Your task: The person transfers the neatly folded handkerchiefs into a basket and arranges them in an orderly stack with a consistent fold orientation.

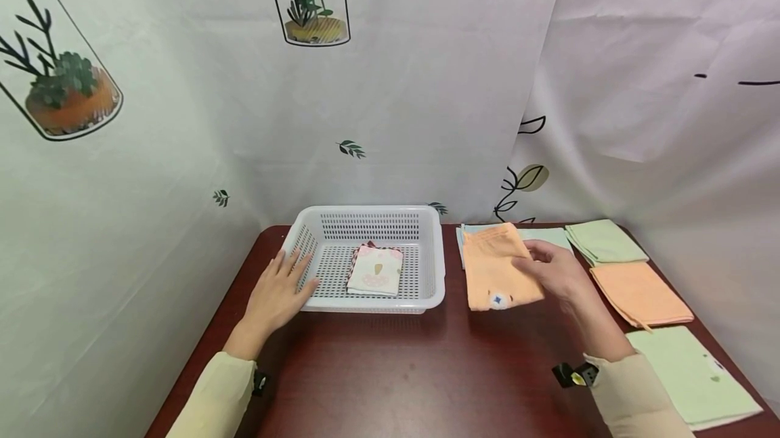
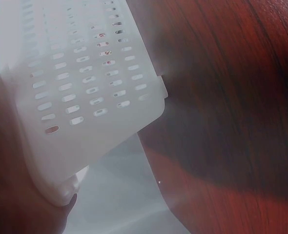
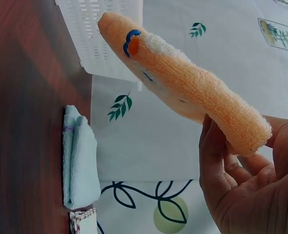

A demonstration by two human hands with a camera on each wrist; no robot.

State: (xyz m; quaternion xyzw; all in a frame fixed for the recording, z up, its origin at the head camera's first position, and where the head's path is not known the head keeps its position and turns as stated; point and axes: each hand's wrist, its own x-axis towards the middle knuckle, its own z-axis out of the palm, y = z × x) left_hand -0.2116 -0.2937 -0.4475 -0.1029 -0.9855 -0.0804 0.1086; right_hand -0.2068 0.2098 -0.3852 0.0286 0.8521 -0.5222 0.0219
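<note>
"Why is the left hand (image 1: 282,289) over there?"

"Its fingers lie straight and spread over the left rim of the white plastic basket (image 1: 434,269), probably steadying it. A folded white cloth (image 1: 374,272) lies flat inside."

"And the orange bear-face towel (image 1: 496,265)?"

"Held up right of the basket. The right hand (image 1: 557,272) grips its right edge, perhaps to keep the fold together."

"Anything in the way?"

"The basket's right wall stands between towel and cloth; the towel partly covers a pale blue towel (image 3: 80,161) behind. Farther right lie 3 more: a green towel (image 1: 606,242), a flat orange towel (image 1: 640,292), a light green towel (image 1: 688,370)."
</note>
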